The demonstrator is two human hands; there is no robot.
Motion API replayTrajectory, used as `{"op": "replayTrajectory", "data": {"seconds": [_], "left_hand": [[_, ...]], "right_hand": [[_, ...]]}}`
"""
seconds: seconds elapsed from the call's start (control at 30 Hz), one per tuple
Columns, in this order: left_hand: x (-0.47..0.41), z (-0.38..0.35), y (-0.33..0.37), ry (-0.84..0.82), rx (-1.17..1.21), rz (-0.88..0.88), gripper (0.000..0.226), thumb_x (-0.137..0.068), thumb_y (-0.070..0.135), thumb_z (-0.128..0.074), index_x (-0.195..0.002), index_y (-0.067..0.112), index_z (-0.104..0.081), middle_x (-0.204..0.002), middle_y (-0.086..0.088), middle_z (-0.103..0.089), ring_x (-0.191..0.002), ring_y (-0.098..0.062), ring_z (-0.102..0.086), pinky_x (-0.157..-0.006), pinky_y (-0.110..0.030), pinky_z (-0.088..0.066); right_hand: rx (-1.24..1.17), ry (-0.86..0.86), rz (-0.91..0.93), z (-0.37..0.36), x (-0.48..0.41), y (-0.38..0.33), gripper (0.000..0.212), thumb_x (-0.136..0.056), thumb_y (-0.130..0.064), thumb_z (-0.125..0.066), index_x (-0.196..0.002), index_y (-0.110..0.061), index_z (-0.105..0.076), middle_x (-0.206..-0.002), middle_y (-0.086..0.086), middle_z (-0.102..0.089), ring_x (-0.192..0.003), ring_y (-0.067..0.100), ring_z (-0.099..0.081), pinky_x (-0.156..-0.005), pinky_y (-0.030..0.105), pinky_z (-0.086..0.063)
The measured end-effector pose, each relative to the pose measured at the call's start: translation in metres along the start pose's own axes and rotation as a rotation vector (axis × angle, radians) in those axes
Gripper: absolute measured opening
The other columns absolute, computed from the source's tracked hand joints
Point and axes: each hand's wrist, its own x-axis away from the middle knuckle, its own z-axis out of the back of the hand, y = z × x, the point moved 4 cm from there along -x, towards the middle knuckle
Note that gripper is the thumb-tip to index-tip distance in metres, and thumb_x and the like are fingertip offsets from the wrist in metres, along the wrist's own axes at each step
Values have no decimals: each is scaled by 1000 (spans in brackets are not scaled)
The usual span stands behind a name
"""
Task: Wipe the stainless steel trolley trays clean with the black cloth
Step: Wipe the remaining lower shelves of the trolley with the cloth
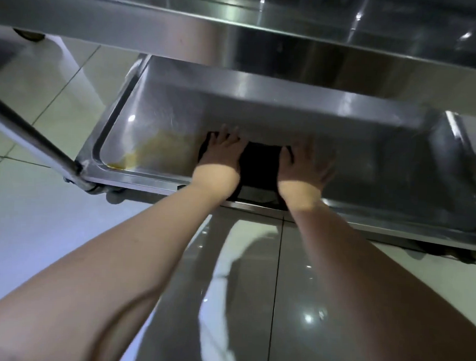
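Left hand: the left hand (221, 152) is pressing flat on the bunched black cloth (259, 165), fingers spread straight, gripping nothing.
Right hand: the right hand (304, 164) is lying flat on the cloth's other end, fingers looking extended (motion blur is softening them).
Cloth's place: it is lying in the lowest shiny stainless steel trolley tray (138, 180), near the front rim, under both palms.
Dirt: a yellowish smear (151, 152) is sitting by the tray's left front corner, apart from the cloth.
Risk: flat palms are pinning, not gripping, so the cloth could bunch or slide out and miss the smear; knuckles could knock the overhanging steel tray above (289, 100).
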Motion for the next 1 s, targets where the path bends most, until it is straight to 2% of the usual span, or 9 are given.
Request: {"op": "replayTrajectory", "data": {"seconds": [0.07, 0.13, 0.3, 0.4, 0.53, 0.63, 0.77, 0.87, 1.0], "left_hand": [[-8, -24, 27, -108, -78, 42, 61, -99, 30, -44, -155, 27, -21, -164, -7, -13, -150, -31, -1, -120, -48, -1], [-2, -46, 37, -138, -136, 128, 64, -97, 58, -33, -154, 42, -9, -165, 1, 1, -150, -32, 9, -116, -56, 10], [6, -39, -31, -111, -284, 304, 82, -76, 88, -6, -149, 52, 7, -163, 7, 16, -146, -41, 20, -105, -64, 24], [-17, -26, -61, -122, -315, 298, 86, -73, 91, -2, -149, 52, 9, -163, 5, 14, -145, -44, 19, -103, -69, 21], [-73, -21, -56, -140, -269, 197, 81, -80, 87, -9, -151, 51, 5, -164, 3, 10, -146, -45, 15, -106, -72, 13], [-93, -14, -52, -152, -269, 181, 77, -84, 84, -12, -152, 50, 2, -165, 3, 10, -146, -44, 14, -109, -72, 9], [-30, -25, -42, -131, -252, 102, 76, -83, 83, -12, -151, 51, 2, -165, 4, 9, -146, -43, 14, -110, -70, 9], [32, -32, -38, -43, -236, 84, 77, -79, 85, -15, -149, 55, -7, -165, 6, 2, -148, -40, 7, -109, -65, 9], [10, -36, -36, -75, -255, 191, 76, -80, 86, -15, -148, 57, 1, -164, 7, 9, -147, -40, 15, -107, -68, 14]], "right_hand": [[23, -120, 27, -5, -5, 21, 50, -104, -44, -25, -154, -42, -17, -164, -14, -2, -149, 37, 8, -119, 53, 6], [67, -140, 61, -17, -2, 28, 51, -105, -44, -20, -154, -44, -7, -164, -15, 1, -150, 34, 8, -119, 50, 6], [192, -76, 189, -29, 6, 30, 55, -93, -63, -3, -148, -57, 5, -159, -24, 10, -147, 43, 12, -113, 59, 15], [335, -130, 250, -34, 6, 28, 64, -78, -80, 0, -137, -65, 21, -151, -27, 27, -143, 46, 24, -101, 66, 25], [360, -126, 243, -33, 6, 28, 68, -74, -86, 0, -135, -67, 23, -159, -22, 20, -143, 46, 22, -103, 71, 20], [339, -116, 243, -30, 8, 25, 67, -75, -85, -3, -135, -68, 20, -159, -24, 17, -145, 43, 20, -106, 69, 17], [333, -133, 238, -30, 12, 23, 65, -76, -80, -2, -137, -67, 17, -159, -23, 17, -146, 41, 20, -109, 68, 15], [322, -130, 236, -29, 15, 24, 68, -73, -78, 1, -138, -67, 16, -160, -22, 16, -145, 43, 20, -110, 68, 15], [325, -114, 249, -28, 17, 24, 67, -78, -79, -6, -141, -65, 12, -161, -20, 13, -145, 44, 18, -110, 66, 17]]}}
